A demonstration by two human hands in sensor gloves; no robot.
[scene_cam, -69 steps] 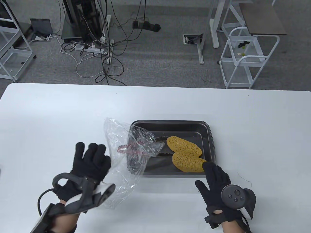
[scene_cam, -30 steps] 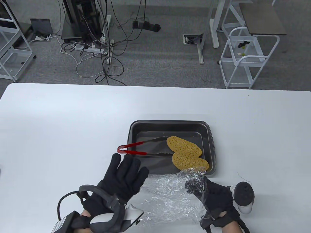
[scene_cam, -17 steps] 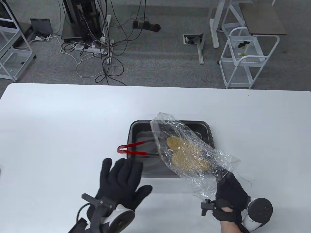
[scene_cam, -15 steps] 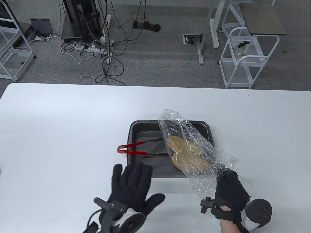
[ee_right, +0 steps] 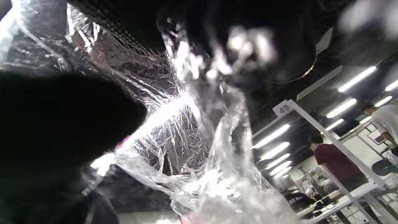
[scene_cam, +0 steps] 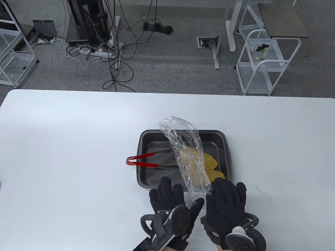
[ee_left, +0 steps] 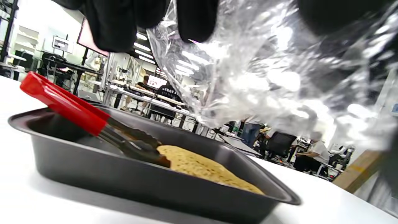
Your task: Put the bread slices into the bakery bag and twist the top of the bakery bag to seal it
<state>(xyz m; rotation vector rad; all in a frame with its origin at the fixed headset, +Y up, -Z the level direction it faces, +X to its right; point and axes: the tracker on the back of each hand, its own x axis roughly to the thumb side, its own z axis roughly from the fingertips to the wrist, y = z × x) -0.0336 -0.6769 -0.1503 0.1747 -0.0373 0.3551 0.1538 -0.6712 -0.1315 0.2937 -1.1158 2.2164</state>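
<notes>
Dark rectangular metal baking tray [scene_cam: 142, 146] near the middle of the white table [scene_cam: 65, 146], holding two yellow porous bread slices [scene_cam: 210, 163] at its right end and red-handled metal tongs [scene_cam: 142, 160], handle end jutting over the left rim. Crinkled clear plastic bakery bag [scene_cam: 187, 157] raised above the tray, slanting from the hands at the near rim up and away toward the far rim, veiling part of the slices. Nothing visibly inside the bag; slices lying in the tray in the left wrist view [ee_left: 199, 166].

Broad bare tabletop left, right and beyond the tray; only a narrow strip between near rim and table's near edge, filled by both hands.

Left hand [scene_cam: 172, 201] and right hand [scene_cam: 225, 206] side by side, backs up, fingers pointing away, nearly touching. Bag's lower end between them: left thumb against it, right-hand fingers folded around its right side. Plastic crowding both wrist views.
</notes>
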